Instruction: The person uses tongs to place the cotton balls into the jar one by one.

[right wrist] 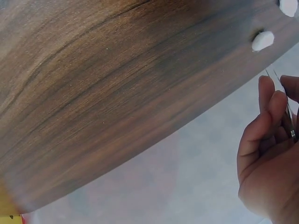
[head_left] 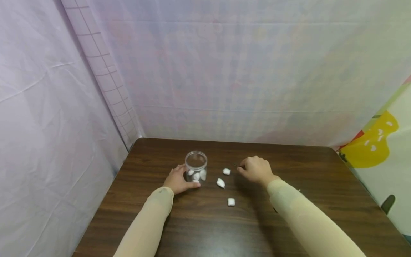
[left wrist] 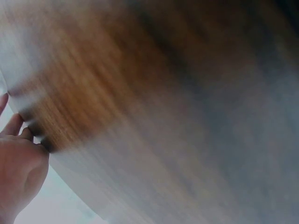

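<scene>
My left hand (head_left: 180, 180) holds a clear open-topped jar (head_left: 196, 167) upright on the table, thumb in front and fingers round its left side. Several white cotton balls (head_left: 197, 176) lie inside the jar. To the right of it, my right hand (head_left: 255, 169) pinches slim metal tweezers (right wrist: 289, 111), whose tips point left. Three loose cotton balls rest on the tabletop between and in front of the hands: one (head_left: 226, 171) close to the tweezer tips, one (head_left: 220, 183) nearer the jar, and one (head_left: 231, 202) nearer the body. The jar does not show in the left wrist view.
A dark wood-grain table (head_left: 199, 228) bears everything. Behind it hangs a pale checked curtain (head_left: 231, 89), and a white sheet (head_left: 48, 125) hangs along the left. At the right side is a cloth with a yellow printed shape (head_left: 369, 153).
</scene>
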A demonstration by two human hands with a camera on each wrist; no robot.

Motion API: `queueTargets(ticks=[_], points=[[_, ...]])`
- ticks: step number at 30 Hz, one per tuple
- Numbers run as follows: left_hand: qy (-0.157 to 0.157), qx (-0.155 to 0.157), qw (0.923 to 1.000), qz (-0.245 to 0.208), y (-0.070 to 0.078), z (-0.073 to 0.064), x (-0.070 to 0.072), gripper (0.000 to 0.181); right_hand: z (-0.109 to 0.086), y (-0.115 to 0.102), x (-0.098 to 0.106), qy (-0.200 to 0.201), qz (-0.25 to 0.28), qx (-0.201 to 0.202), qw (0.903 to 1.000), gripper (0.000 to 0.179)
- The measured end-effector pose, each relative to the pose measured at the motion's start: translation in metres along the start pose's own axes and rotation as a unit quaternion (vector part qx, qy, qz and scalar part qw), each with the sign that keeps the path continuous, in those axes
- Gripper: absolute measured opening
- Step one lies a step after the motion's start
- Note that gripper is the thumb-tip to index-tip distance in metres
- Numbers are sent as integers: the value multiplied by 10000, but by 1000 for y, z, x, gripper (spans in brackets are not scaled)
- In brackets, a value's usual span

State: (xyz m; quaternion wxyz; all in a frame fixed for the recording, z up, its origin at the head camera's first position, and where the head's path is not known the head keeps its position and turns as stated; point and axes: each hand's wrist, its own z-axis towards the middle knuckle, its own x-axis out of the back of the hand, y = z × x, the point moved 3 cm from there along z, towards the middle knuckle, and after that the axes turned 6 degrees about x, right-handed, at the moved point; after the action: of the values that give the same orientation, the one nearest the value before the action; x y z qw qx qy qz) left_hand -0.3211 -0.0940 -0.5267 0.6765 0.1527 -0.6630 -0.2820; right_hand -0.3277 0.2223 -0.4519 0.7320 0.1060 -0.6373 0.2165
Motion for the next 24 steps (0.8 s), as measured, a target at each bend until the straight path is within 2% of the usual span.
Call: queueTargets(ticks=[24], points=[[-38, 73, 10000, -22, 2, -2, 1, 91, 1, -3, -7, -273, 85, 160, 9995, 21]])
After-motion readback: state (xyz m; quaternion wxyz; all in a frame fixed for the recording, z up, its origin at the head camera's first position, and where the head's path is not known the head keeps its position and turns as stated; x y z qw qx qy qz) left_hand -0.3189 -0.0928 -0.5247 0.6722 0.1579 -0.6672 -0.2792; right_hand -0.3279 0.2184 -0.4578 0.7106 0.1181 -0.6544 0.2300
